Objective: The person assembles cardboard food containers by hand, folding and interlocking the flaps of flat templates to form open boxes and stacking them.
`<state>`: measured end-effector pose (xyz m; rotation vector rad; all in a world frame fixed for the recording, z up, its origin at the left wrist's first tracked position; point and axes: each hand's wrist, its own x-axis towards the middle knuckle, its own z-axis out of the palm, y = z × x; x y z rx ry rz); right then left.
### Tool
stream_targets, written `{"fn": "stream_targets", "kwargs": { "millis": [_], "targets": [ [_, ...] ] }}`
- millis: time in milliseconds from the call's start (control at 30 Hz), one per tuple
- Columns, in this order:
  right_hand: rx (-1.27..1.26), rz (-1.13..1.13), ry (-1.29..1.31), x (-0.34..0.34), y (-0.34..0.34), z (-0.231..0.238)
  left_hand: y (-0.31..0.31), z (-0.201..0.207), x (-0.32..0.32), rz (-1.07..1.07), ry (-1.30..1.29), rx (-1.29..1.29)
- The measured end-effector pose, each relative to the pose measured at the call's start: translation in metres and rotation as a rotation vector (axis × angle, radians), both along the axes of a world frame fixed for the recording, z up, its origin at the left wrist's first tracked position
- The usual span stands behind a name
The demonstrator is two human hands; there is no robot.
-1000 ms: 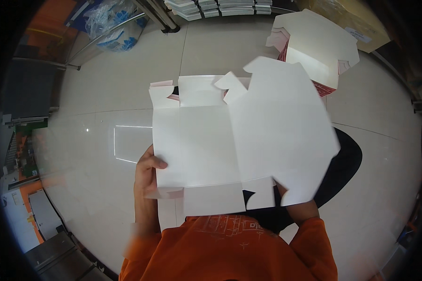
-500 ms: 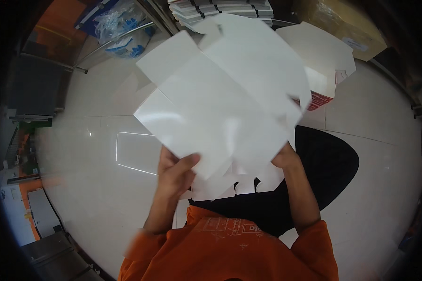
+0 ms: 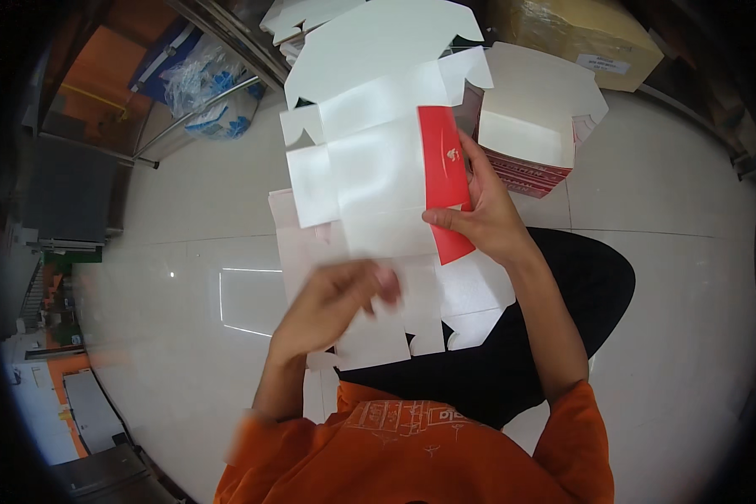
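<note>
A flat white carton blank (image 3: 382,181) with cut flaps lies over my lap, its far end stretching toward the top. My right hand (image 3: 491,210) grips its right edge, thumb on top and fingers behind, where red side flaps (image 3: 445,160) are folded over to show their printed face. Above the near part of the card hovers my left hand (image 3: 332,302), its fingers curled and smeared by motion. Other white card sheets (image 3: 378,336) with notched edges lie under the blank, across my legs.
A folded open-top carton (image 3: 525,126), white inside and red-printed outside, stands on the floor at the far right. Behind it sits a brown cardboard box (image 3: 580,38). A stack of card blanks (image 3: 298,21) lies at the back. Far left, a plastic bag (image 3: 214,84) rests by a metal rack.
The blank has turned and come down from both hands onto my lap. Its red right flaps are now folded inward under my right hand. My left hand has let go of the edge.
</note>
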<state>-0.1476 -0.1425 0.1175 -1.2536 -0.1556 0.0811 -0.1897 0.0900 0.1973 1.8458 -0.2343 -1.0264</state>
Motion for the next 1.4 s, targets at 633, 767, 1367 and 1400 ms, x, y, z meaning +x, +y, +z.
{"fn": "stream_targets", "kwargs": {
  "millis": [633, 767, 1367, 1400],
  "targets": [
    [0.081, -0.39, 0.138, -0.013, -0.039, -0.033, 0.002, -0.01, 0.045, 1.082, -1.152, -0.176],
    [0.033, -0.352, 0.116, -0.015, -0.037, -0.037, 0.039, -0.046, 0.04, 0.787, -0.185, -0.475],
    [0.391, -0.389, 0.29, -0.02, -0.037, -0.011, 0.004, -0.052, 0.025, 0.708, -0.124, -0.624],
    [0.39, -0.396, 0.291, -0.023, -0.037, -0.011, 0.002, -0.053, 0.028, 0.717, -0.166, -0.683]
  ]
}}
